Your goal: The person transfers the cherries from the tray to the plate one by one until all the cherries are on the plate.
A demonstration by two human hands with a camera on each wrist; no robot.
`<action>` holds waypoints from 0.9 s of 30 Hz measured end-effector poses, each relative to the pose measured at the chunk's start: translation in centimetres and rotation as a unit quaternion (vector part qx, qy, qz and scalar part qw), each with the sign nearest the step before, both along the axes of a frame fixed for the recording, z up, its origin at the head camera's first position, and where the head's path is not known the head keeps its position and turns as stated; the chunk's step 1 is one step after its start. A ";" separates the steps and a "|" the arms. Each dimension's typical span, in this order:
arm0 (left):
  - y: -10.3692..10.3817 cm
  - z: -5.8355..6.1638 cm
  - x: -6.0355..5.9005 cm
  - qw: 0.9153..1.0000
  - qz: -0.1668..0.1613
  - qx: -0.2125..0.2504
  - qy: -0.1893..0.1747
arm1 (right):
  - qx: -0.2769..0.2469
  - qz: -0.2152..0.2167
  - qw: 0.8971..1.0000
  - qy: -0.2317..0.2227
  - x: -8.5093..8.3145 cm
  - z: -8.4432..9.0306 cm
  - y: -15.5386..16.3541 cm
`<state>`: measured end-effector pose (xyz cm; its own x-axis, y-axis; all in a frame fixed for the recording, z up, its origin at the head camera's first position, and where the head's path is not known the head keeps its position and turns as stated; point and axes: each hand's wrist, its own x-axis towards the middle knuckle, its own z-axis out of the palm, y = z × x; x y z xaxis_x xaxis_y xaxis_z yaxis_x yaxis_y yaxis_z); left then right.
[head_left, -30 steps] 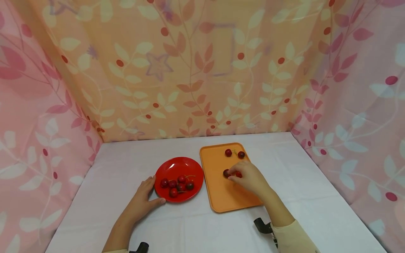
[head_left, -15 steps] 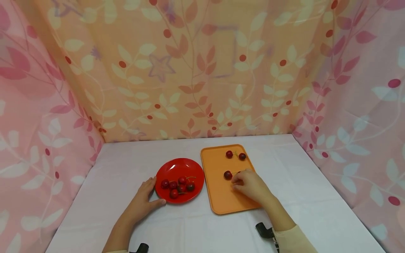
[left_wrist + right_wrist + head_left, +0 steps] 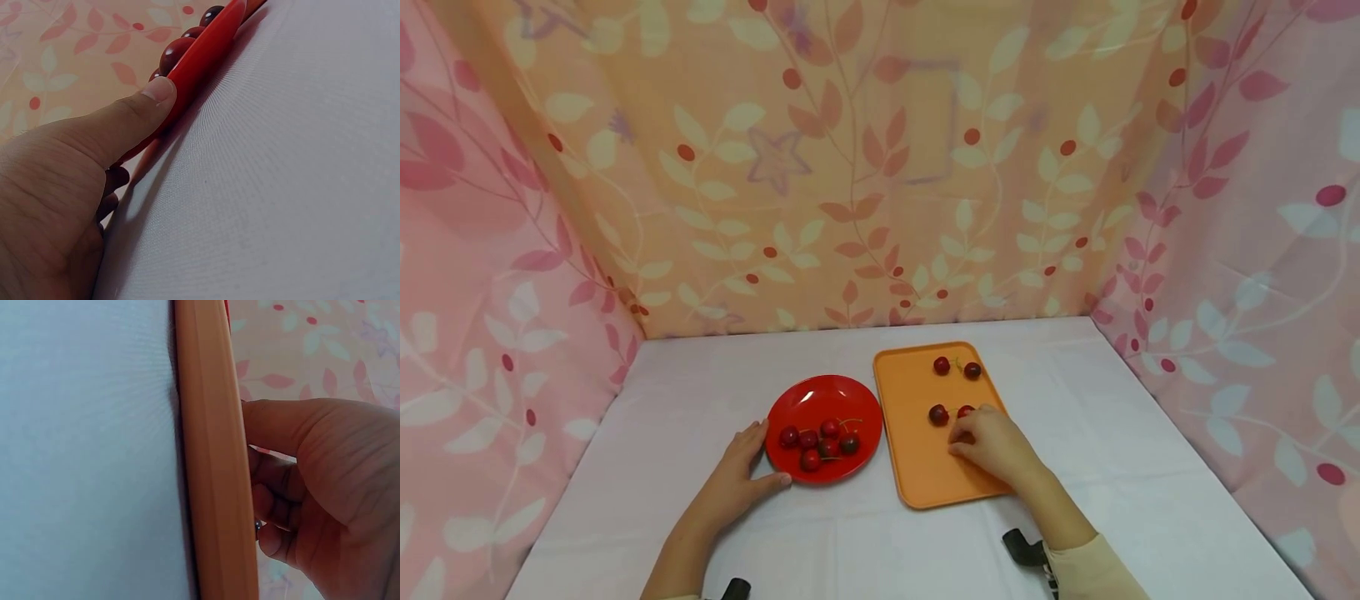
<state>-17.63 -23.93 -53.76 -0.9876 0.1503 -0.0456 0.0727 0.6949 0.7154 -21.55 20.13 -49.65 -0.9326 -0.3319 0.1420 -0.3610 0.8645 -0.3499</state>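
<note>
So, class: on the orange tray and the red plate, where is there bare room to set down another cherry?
The orange rectangular plastic tray is bare along its near-left part, before the right hand, and between its two cherry pairs. The round red plate is bare in its far half; its near half is crowded with cherries, beside the left hand.

Red plate (image 3: 823, 402) at the left hand's (image 3: 735, 483) grip: smooth, glossy plastic. Cherries (image 3: 820, 441) on it: taut, shiny skins. Orange tray (image 3: 917, 475) under the right hand's (image 3: 992, 443) grip: smooth, matt plastic with a rounded rim. Counter (image 3: 700, 392) beneath both: white woven cloth, matt, finely textured. Curtain (image 3: 850, 167) beyond the hands: thin printed fabric, matt.
</note>
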 end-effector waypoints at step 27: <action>0.0 -0.1 -0.1 1.000 0.002 -0.010 -0.007 | -0.027 -0.123 0.992 0.029 -1.0 -0.1 3.0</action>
